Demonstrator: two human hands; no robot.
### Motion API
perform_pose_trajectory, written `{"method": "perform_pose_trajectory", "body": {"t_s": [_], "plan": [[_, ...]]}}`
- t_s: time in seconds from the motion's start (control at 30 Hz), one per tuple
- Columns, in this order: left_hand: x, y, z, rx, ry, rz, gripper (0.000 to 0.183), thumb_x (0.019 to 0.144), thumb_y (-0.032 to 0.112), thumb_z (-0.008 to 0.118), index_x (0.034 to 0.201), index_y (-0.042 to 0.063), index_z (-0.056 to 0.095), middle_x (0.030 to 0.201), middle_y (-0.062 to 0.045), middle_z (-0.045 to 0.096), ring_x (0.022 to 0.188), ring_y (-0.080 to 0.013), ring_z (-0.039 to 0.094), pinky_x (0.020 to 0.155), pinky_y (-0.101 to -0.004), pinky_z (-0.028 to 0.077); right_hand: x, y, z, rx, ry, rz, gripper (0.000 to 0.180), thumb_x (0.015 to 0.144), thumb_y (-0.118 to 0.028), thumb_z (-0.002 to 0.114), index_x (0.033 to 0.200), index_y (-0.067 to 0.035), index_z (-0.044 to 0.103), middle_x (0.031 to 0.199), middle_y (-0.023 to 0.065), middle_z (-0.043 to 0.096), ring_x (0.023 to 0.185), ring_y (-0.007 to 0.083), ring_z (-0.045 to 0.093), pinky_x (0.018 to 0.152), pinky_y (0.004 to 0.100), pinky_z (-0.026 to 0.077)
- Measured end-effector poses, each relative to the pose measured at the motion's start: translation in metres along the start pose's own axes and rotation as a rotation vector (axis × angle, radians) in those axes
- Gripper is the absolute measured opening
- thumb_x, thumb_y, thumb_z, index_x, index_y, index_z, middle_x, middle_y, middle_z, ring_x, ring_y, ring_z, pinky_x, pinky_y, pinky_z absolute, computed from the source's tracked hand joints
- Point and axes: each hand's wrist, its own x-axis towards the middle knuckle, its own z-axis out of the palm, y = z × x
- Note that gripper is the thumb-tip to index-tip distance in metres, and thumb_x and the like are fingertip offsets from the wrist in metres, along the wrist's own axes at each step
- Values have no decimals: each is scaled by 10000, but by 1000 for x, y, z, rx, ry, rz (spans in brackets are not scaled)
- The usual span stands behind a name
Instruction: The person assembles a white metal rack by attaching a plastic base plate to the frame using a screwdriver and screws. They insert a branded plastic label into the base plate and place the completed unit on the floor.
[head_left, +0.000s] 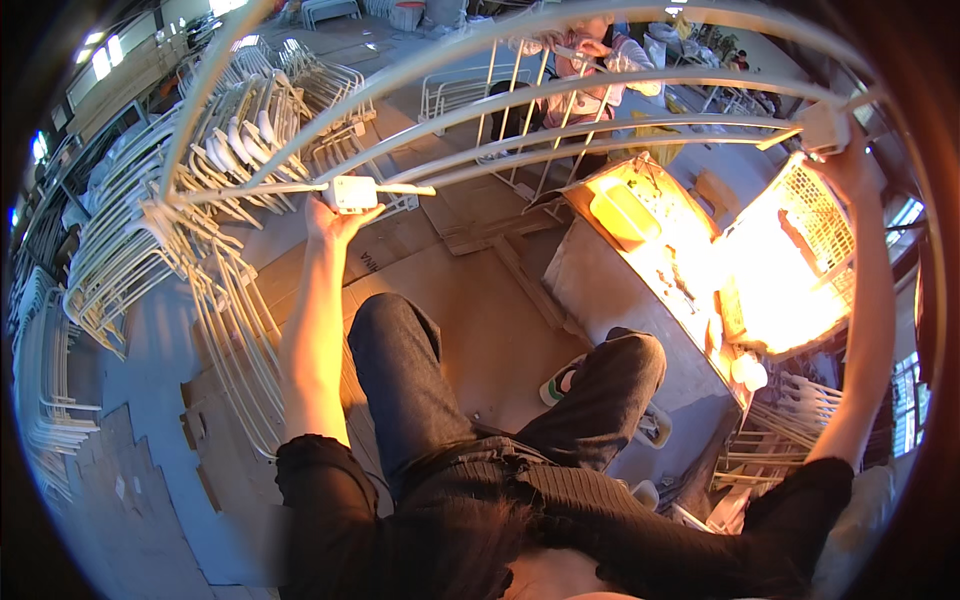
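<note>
I hold a white tubular metal frame up in front of me, its long curved bars spanning most of the view. My left hand grips its near left part from below, at a white block-shaped fitting. At the far right, my right hand is closed around the frame's other side, by a second white fitting. Part of the right hand is hidden behind that fitting. The frame's upper edge runs past the top of the picture.
Stacks of white tubular frames stand on the left. Ahead, a person handles another frame. At right, a bench carries a yellow tray and a brightly lit plastic basket. Cardboard covers the floor around my legs.
</note>
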Motion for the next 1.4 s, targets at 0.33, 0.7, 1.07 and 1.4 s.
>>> {"method": "perform_pose_trajectory", "body": {"t_s": [0.33,0.7,1.07,1.4], "plan": [[-72,87,-36,545,-124,-316,547,930,314,526,1338,-38,436,1250,-219,557,1134,-342,564,976,-383,487,-121,126,1,512,-552,477,415,971,-243,537,1351,-87,476,1328,114,526,1170,274,542,999,446,472],[-47,74,-33,953,176,-211,748,896,724,337,1042,35,589,852,-118,651,764,-244,659,689,-383,566,-186,167,46,65,-17,846,669,905,-717,336,964,-87,552,791,92,613,631,202,628,580,316,548],[-55,52,-24,1011,280,118,678,875,717,388,877,77,610,695,-72,628,606,-216,630,568,-340,532,-240,193,29,199,105,1055,826,808,-834,325,790,-69,635,666,85,630,583,190,624,547,296,509],[-52,74,-35,886,163,203,558,941,548,327,995,73,613,847,-70,633,709,-221,626,647,-377,540,-243,185,15,268,238,914,723,935,-647,274,930,-10,616,717,117,609,644,230,606,604,355,506]]}}
